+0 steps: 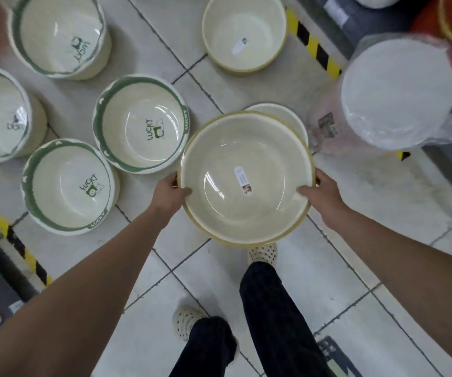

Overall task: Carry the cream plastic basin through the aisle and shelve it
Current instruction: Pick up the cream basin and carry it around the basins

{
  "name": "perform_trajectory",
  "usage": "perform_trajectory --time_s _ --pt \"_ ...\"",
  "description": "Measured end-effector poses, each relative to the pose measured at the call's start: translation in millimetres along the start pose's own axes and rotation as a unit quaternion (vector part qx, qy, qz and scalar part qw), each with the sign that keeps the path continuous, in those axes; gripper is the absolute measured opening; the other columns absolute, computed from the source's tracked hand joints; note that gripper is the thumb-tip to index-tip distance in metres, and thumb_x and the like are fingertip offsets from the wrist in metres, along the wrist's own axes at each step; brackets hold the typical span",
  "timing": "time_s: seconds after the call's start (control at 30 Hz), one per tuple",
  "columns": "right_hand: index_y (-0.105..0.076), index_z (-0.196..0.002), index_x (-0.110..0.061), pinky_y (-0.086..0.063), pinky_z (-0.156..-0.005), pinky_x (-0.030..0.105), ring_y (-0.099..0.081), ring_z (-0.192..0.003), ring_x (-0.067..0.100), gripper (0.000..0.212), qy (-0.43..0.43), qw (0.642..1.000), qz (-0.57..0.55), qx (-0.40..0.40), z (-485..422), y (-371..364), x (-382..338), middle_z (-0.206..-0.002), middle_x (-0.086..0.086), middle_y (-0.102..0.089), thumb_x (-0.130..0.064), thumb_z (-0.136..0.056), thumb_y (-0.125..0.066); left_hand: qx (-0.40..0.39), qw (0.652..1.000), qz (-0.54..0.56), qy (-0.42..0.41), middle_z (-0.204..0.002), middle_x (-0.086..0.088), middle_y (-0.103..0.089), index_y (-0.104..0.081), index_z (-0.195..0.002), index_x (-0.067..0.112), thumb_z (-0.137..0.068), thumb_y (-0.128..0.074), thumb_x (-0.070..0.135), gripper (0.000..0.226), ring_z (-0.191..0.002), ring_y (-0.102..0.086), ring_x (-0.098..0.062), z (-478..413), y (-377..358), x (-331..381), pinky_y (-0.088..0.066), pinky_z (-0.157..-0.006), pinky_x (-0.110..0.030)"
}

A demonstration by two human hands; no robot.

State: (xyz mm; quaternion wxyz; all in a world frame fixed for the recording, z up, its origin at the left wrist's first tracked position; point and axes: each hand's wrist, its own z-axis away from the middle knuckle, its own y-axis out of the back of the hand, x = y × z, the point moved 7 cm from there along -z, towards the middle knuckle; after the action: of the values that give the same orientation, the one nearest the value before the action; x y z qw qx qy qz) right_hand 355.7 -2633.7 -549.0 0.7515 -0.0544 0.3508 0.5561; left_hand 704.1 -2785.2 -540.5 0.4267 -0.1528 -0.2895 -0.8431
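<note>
I hold the cream plastic basin [246, 178] level in front of me, above the tiled floor and my feet. It is round, with a tan rim and a small white label inside. My left hand [169, 190] grips its left rim, thumb over the edge. On the opposite side, my right hand [321, 193] clasps the right rim the same way. A second cream basin [287, 115] shows partly behind it on the floor.
Several stacks of cream basins with green "LUCKY" rims [140, 123] stand on the floor at left. Another tan-rimmed stack [244, 34] sits ahead. A plastic-wrapped white stack [398, 93] leans at right. Yellow-black striped shelf edges [313, 46] line both sides.
</note>
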Motion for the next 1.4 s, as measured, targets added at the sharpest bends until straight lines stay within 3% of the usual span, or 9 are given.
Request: perform_trajectory --time_s 0.13,0.23,0.43,0.57,0.77,1.0,1.1,1.27,1.4 --pt "-0.063 -0.139 -0.020 -0.057 -0.092 0.042 -0.065 -0.107 0.027 0.058 0.008 1.000 0.001 0.024 -17 19 -14 -0.117 0.004 -0.068 0.002 -0.087 -0.071 0.003 0.999 0.045 0.013 -0.107 -0.005 -0.071 -0.064 -0.139 0.006 -0.088 -0.067 -0.013 0.055 -0.108 -0.067 -0.032 -17 -12 31 -0.057 -0.102 -0.047" --pt "-0.065 -0.136 -0.020 -0.057 -0.090 0.041 -0.065 -0.103 0.027 0.054 -0.002 0.999 -0.002 0.045 -31 24 -12 -0.102 -0.004 -0.068 0.002 -0.087 -0.072 -0.010 0.998 0.063 0.018 -0.101 0.002 -0.072 -0.064 -0.141 0.010 -0.087 -0.066 -0.016 0.061 -0.106 -0.068 -0.032 -37 -24 44 -0.059 -0.100 -0.050" --pt "-0.067 -0.132 -0.020 -0.053 -0.076 0.031 -0.063 -0.088 0.023 0.055 -0.022 0.992 -0.061 0.109 -68 30 -11 -0.093 -0.005 -0.065 0.008 -0.086 -0.071 -0.033 0.998 0.035 0.030 -0.123 -0.010 -0.074 -0.060 -0.147 0.010 -0.083 -0.071 -0.014 0.069 -0.113 -0.071 -0.037 -88 -47 61 -0.059 -0.100 -0.057" --pt "-0.069 -0.131 -0.011 -0.053 -0.080 0.033 -0.064 -0.094 0.026 0.050 -0.040 0.987 -0.064 0.141 -102 28 -6 -0.106 0.007 -0.069 0.008 -0.085 -0.072 -0.047 0.999 -0.001 0.013 -0.119 -0.007 -0.072 -0.061 -0.144 0.006 -0.088 -0.067 -0.012 0.059 -0.114 -0.068 -0.032 -122 -65 80 -0.056 -0.105 -0.046" --pt "-0.074 -0.121 -0.006 -0.055 -0.078 0.035 -0.065 -0.089 0.026 0.039 -0.061 0.981 -0.026 0.181 -157 26 11 -0.102 0.008 -0.072 0.001 -0.083 -0.074 -0.047 0.996 -0.070 -0.020 -0.089 0.014 -0.065 -0.067 -0.136 0.011 -0.089 -0.067 -0.007 0.050 -0.103 -0.065 -0.025 -175 -93 100 -0.049 -0.087 -0.031" --pt "-0.075 -0.120 -0.016 -0.056 -0.080 0.032 -0.067 -0.091 0.025 0.039 -0.077 0.980 -0.041 0.179 -196 17 54 -0.103 0.011 -0.074 -0.002 -0.083 -0.074 -0.046 0.993 -0.106 -0.039 -0.114 -0.001 -0.068 -0.064 -0.141 0.011 -0.089 -0.068 -0.005 0.055 -0.105 -0.066 -0.024 -227 -126 86 -0.046 -0.066 -0.014" --pt "-0.071 -0.131 -0.019 -0.052 -0.085 0.030 -0.066 -0.097 0.022 0.046 -0.071 0.983 -0.036 0.168 -203 12 67 -0.104 0.005 -0.072 -0.005 -0.087 -0.074 -0.043 0.990 -0.124 -0.047 -0.117 -0.002 -0.069 -0.061 -0.144 0.013 -0.090 -0.068 -0.001 0.056 -0.109 -0.067 -0.025 -240 -135 71 -0.050 -0.070 -0.017" --pt "-0.065 -0.141 -0.025 -0.055 -0.099 0.035 -0.067 -0.109 0.019 0.055 -0.068 0.983 -0.059 0.157 -217 1 96 -0.115 0.002 -0.071 -0.008 -0.090 -0.074 -0.033 0.989 -0.128 -0.066 -0.126 0.001 -0.066 -0.053 -0.146 0.018 -0.090 -0.065 0.003 0.059 -0.118 -0.067 -0.029 -256 -149 55 -0.058 -0.100 -0.048" --pt "-0.056 -0.148 -0.026 -0.053 -0.098 0.033 -0.067 -0.106 0.016 0.055 -0.057 0.983 -0.082 0.156 -223 -9 109 -0.120 -0.005 -0.066 -0.010 -0.096 -0.067 -0.021 0.991 -0.109 -0.072 -0.124 0.000 -0.065 -0.049 -0.149 0.019 -0.097 -0.060 0.004 0.056 -0.108 -0.066 -0.024 -269 -158 48 -0.056 -0.082 -0.030"
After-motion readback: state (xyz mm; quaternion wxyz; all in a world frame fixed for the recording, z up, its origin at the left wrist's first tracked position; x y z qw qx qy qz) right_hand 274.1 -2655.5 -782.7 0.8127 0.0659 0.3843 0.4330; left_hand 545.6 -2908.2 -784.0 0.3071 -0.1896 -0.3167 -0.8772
